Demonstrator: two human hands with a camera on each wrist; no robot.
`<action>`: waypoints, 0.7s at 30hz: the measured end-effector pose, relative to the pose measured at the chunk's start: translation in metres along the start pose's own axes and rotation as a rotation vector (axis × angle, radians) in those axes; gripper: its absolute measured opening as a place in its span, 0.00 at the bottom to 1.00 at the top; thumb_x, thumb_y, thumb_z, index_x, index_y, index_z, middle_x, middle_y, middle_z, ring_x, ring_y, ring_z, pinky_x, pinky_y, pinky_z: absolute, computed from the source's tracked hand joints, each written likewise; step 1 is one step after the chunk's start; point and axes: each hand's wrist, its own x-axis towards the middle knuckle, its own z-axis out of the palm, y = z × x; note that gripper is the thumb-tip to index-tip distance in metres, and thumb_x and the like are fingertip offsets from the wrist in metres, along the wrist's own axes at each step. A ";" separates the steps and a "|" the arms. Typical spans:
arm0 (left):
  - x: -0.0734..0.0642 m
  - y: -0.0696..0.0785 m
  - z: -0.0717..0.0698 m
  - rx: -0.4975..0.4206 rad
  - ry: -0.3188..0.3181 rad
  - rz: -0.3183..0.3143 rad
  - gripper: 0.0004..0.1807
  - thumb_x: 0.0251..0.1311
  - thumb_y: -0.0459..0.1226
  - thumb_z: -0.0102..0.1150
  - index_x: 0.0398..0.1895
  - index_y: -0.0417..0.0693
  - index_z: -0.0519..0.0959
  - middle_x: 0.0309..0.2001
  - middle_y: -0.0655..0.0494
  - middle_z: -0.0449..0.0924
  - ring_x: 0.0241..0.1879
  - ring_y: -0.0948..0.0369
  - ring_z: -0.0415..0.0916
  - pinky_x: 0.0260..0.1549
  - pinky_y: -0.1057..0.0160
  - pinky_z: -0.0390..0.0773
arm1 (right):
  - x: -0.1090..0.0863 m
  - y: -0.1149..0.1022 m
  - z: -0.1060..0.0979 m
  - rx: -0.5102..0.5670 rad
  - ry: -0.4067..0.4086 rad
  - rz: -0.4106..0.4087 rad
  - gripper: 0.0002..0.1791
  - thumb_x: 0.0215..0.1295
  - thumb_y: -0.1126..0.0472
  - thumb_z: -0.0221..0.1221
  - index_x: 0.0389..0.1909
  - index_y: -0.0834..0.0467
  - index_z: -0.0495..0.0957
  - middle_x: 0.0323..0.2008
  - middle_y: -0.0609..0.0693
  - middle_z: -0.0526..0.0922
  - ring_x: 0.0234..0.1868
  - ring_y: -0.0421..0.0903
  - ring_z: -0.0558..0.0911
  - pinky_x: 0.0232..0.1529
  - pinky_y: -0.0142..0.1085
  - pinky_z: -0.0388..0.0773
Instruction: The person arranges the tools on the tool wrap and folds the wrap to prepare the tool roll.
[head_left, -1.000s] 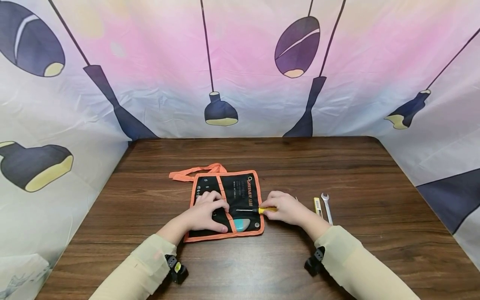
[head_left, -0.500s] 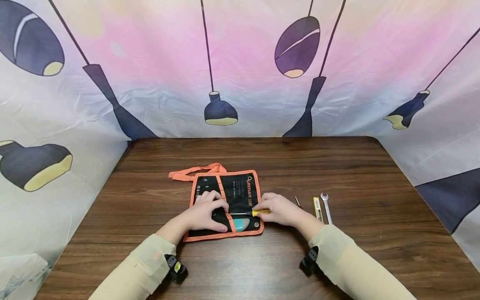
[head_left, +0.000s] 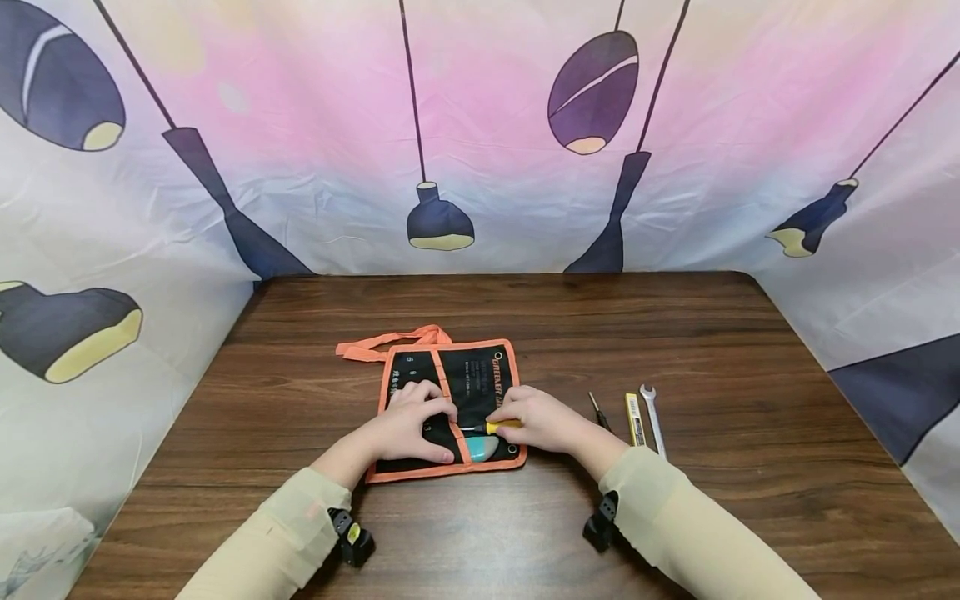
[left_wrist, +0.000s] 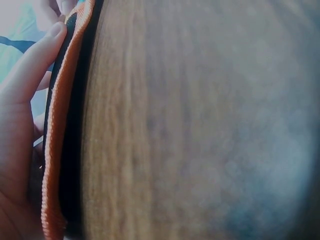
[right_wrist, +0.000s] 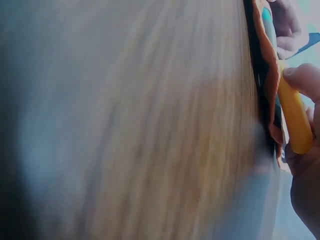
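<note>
A black tool pouch (head_left: 478, 379) with orange trim lies unrolled on the table. My left hand (head_left: 408, 423) rests across its left part, thumb and index finger apart, fingertips by the orange strip (head_left: 459, 443) along the pockets' edge. With thumb and fingers, my right hand (head_left: 546, 421) pinches the yellow handle of a screwdriver (head_left: 492, 427). Its shaft points left and its tip is hidden at the strip, near my left fingers. A teal and grey tool (head_left: 482, 450) sits partly in the pocket just in front. In the right wrist view, the screwdriver's yellow handle (right_wrist: 296, 120) shows beneath the thumb.
Right of my right hand lie a dark screwdriver-like tool (head_left: 597, 410), a yellow slim box (head_left: 635, 419) and a metal open-ended wrench (head_left: 653, 419). An orange tie strap (head_left: 390, 342) extends from the pouch's far left corner. A printed curtain (head_left: 517, 225) hangs behind the table.
My right hand has moved left with the screwdriver, whose shaft has slid to the orange strip and now shows less. More of the dark tool on the right is uncovered. My left hand stays put.
</note>
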 end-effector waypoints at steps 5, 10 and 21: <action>-0.001 0.000 -0.001 0.005 0.003 0.001 0.22 0.44 0.61 0.66 0.41 0.68 0.76 0.47 0.61 0.63 0.45 0.58 0.56 0.42 0.53 0.57 | 0.004 -0.002 0.004 0.003 0.009 0.004 0.12 0.62 0.59 0.60 0.45 0.53 0.84 0.34 0.44 0.75 0.33 0.38 0.70 0.34 0.30 0.69; 0.000 0.000 -0.002 0.005 0.008 0.004 0.22 0.43 0.61 0.66 0.41 0.68 0.76 0.47 0.62 0.63 0.45 0.58 0.56 0.42 0.53 0.57 | 0.008 -0.006 0.006 -0.003 0.014 0.034 0.12 0.62 0.59 0.60 0.45 0.53 0.84 0.35 0.44 0.75 0.34 0.39 0.70 0.36 0.31 0.69; 0.000 0.000 0.000 -0.007 0.000 0.005 0.22 0.44 0.61 0.66 0.42 0.68 0.76 0.48 0.62 0.63 0.46 0.58 0.56 0.43 0.53 0.58 | 0.012 -0.008 0.010 -0.007 0.000 0.115 0.13 0.62 0.56 0.60 0.46 0.52 0.83 0.36 0.43 0.76 0.37 0.40 0.70 0.38 0.33 0.69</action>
